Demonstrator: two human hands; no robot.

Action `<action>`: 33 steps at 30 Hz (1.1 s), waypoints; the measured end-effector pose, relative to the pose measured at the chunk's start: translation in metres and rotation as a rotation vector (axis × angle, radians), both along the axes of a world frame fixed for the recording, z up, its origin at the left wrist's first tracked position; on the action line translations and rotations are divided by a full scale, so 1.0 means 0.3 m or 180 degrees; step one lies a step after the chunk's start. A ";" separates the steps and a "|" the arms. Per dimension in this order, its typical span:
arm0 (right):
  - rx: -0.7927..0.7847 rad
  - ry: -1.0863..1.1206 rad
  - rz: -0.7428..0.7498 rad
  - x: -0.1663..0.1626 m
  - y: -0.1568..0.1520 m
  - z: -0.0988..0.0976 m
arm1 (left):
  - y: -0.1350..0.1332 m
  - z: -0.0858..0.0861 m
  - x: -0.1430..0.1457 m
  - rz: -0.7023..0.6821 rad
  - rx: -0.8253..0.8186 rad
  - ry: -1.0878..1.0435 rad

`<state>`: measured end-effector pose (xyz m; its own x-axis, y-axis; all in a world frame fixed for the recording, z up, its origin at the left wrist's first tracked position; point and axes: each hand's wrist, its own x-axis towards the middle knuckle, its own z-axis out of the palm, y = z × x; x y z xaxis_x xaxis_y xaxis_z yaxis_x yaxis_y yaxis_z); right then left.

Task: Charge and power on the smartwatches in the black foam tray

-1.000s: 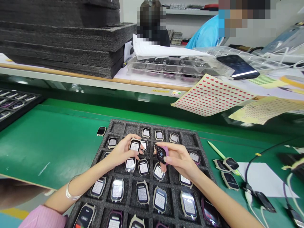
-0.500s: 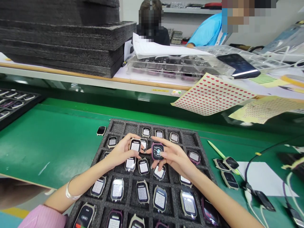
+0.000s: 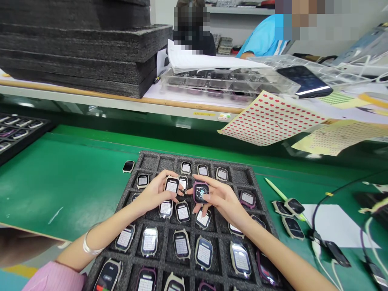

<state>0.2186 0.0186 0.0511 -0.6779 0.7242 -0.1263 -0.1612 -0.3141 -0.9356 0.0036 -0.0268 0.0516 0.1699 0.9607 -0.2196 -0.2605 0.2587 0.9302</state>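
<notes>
A black foam tray (image 3: 194, 155) with square pockets lies before me, and smartwatch bodies without straps fill many of them. Above its upper middle, my left hand (image 3: 157, 189) grips a light-framed smartwatch (image 3: 172, 184) whose lit screen shows a white list. Just to the right, my right hand (image 3: 220, 197) holds a purple smartwatch (image 3: 200, 190) between fingers and thumb. The purple one's dark screen carries a clock face, and my thumb rests on its lower right. Both watches are held face up, apart from each other. Under my hands, several tray watches are partly covered.
Loose watches (image 3: 293, 227) and a green pen (image 3: 275, 189) lie right of the tray, near cables (image 3: 315, 242) and white paper. One watch (image 3: 128, 166) sits at the tray's left. Behind are a shelf with stacked foam trays (image 3: 75, 56), a phone (image 3: 304, 81) and two people.
My hands and both watches stay almost in place. The view has shifted very slightly, and the purple watch still shows its clock face.
</notes>
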 end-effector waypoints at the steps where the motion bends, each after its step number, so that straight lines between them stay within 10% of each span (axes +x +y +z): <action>1: 0.0004 0.0006 0.0001 0.000 0.000 -0.001 | -0.001 0.000 0.000 0.0001 0.0000 -0.0004; 33: 0.0375 -0.0392 -0.0160 0.002 -0.001 0.009 | -0.005 -0.027 0.006 -0.0117 0.0466 -0.0093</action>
<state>0.2192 0.0183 0.0537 -0.6252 0.7714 -0.1185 -0.0558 -0.1957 -0.9791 0.0054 -0.0284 0.0435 0.2097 0.9751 -0.0719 -0.2808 0.1305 0.9508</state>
